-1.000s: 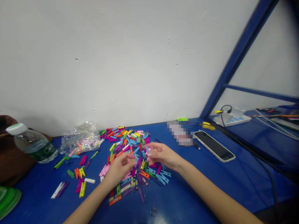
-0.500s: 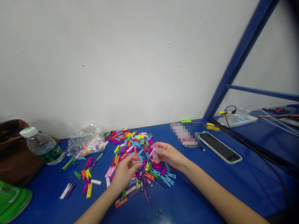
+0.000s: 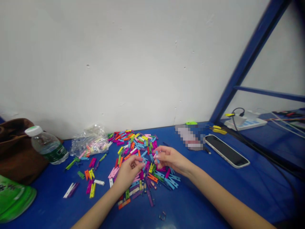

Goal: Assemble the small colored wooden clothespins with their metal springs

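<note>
The right hand [image 3: 172,160] has its fingers [image 3: 160,152] pinched together on a light blue clothes peg [image 3: 156,156], which sits just above the middle of a heaped pile of coloured wooden clothes pegs [image 3: 135,149] on a blue bench [image 3: 195,203]. The left hand [image 3: 128,171] hovers over the pile, its fingers [image 3: 139,163] curled and reaching toward the peg; whether they grip anything cannot be told from this view. Taking the pile as the clock's centre, with twelve at the white wall, a crumpled clear plastic bag [image 3: 89,141] lies at ten o'clock, loose pegs [image 3: 89,178] at nine, and a water bottle [image 3: 46,149] further out beyond them. A smartphone [image 3: 226,150] lies at three o'clock. The main risk is a slip: the peg is small and its spring could snap it from the pinch into the pile, where matching pegs would hide it. A sleeve-less forearm sweep could also scatter pegs toward the bench's front edge. The bottle's green label and the green packet [image 3: 14,198] at eight o'clock carry print, but none of it is legible, and a patch beside the phone is pixelated beyond reading.
</note>
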Demonstrator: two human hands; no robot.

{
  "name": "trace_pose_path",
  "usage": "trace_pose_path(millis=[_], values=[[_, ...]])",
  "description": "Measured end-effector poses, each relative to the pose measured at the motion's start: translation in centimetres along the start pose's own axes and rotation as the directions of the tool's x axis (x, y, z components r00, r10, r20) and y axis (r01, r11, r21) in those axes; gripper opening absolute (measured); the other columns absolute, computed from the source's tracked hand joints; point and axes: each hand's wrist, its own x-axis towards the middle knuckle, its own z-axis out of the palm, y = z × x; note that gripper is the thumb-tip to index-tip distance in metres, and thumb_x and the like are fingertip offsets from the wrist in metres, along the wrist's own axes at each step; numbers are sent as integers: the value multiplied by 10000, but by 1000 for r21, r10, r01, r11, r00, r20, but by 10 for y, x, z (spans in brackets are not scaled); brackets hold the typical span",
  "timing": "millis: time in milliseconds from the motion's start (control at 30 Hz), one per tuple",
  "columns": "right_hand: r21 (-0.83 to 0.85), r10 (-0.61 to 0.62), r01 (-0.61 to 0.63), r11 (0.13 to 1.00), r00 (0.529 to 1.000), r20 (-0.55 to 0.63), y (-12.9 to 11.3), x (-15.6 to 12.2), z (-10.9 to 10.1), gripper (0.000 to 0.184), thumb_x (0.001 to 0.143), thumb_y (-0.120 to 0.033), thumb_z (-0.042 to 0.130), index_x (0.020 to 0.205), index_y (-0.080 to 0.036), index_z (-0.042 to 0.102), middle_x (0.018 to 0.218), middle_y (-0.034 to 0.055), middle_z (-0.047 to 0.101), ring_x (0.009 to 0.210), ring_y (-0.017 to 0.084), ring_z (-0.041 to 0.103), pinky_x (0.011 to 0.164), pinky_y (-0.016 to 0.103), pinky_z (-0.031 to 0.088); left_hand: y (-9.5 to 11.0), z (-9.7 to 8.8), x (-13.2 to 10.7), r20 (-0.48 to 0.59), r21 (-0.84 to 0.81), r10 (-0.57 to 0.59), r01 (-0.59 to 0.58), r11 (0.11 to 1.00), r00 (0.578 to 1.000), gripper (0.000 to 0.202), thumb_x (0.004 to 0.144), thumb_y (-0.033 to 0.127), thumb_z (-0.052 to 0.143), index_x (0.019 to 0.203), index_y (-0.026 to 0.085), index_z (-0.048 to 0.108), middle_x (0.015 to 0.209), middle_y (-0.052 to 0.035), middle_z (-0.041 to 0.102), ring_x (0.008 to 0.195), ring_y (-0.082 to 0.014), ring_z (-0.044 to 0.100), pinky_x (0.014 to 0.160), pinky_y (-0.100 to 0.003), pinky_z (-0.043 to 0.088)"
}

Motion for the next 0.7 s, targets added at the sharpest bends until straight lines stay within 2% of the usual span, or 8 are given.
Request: trace_pose_path(millis=[500, 700], values=[[-35, -12, 14, 999, 999, 44, 3, -1, 2, 297, 603, -218, 683, 835, -134, 518, 584, -25, 599, 460, 83, 574, 463, 187, 463, 2, 1, -1, 6, 18, 12, -12, 1000, 1000, 165, 662, 270, 571, 763, 145, 535, 509, 71, 447, 466, -84, 426, 469, -189, 315], [-89, -20, 22, 996, 1000, 20, 6, -1, 5, 285, 608, -273, 676, 778, -139, 490, 543, -29, 597, 515, 122, 607, 503, 222, 470, 1, 1, -4, -19, 104, 66, -64, 993, 998, 169, 672, 281, 572, 774, 147, 553, 510, 64, 456, 469, -91, 439, 463, -190, 322]])
